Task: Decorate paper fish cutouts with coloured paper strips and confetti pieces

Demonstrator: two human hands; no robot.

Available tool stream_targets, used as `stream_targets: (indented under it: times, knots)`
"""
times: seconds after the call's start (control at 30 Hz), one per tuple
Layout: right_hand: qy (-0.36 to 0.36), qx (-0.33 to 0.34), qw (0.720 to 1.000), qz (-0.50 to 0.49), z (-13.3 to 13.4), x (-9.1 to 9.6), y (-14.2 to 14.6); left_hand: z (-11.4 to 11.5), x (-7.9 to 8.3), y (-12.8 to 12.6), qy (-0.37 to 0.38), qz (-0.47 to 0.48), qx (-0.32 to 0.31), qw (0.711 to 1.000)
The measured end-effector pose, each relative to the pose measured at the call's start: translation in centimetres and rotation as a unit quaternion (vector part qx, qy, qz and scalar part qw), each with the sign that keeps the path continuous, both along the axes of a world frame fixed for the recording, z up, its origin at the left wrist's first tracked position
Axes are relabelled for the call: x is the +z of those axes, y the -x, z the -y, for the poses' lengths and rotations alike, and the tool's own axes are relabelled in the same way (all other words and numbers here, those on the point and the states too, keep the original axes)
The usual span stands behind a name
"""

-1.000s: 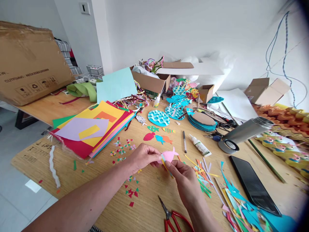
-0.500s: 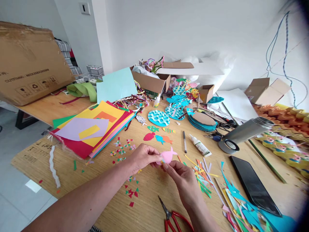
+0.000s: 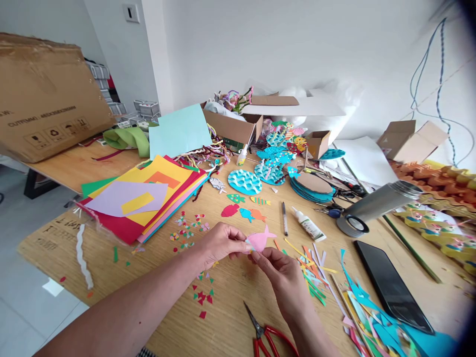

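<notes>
My left hand and right hand hold a pink paper fish just above the table, near its front edge. The left fingers pinch the head end. The right fingers pinch the lower edge. The fish is cut to shape, and its visible face carries no pattern. Other small fish, some patterned, lie further back. Coloured strips, a glue bottle and red scissors lie nearby, untouched.
</notes>
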State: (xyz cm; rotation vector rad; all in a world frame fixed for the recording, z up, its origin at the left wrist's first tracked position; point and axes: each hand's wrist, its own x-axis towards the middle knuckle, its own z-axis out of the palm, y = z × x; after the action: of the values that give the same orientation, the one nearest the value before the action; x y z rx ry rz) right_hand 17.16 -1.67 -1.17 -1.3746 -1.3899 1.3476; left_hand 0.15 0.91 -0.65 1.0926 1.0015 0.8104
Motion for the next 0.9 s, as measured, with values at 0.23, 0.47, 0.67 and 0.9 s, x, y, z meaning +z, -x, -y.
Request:
stream_targets:
  times: [0.23, 0.47, 0.67, 0.9]
  knots:
    - [0.012, -0.002, 1.000, 0.005, 0.00, 0.13, -0.16, -0.01, 0.25, -0.11, 0.007, -0.013, 0.027, 1.000]
    - [0.002, -0.016, 1.000, 0.008, -0.11, -0.27, -0.26, -0.03, 0.42, -0.15, 0.010, -0.022, 0.049, 0.998]
    - [-0.005, -0.019, 1.000, 0.019, -0.12, -0.66, -0.34, -0.07, 0.50, -0.23, 0.009, -0.026, 0.049, 0.998]
    - [-0.013, -0.009, 1.000, 0.020, -0.21, -0.72, -0.30, -0.14, 0.20, -0.24, 0.010, -0.022, 0.057, 0.998]
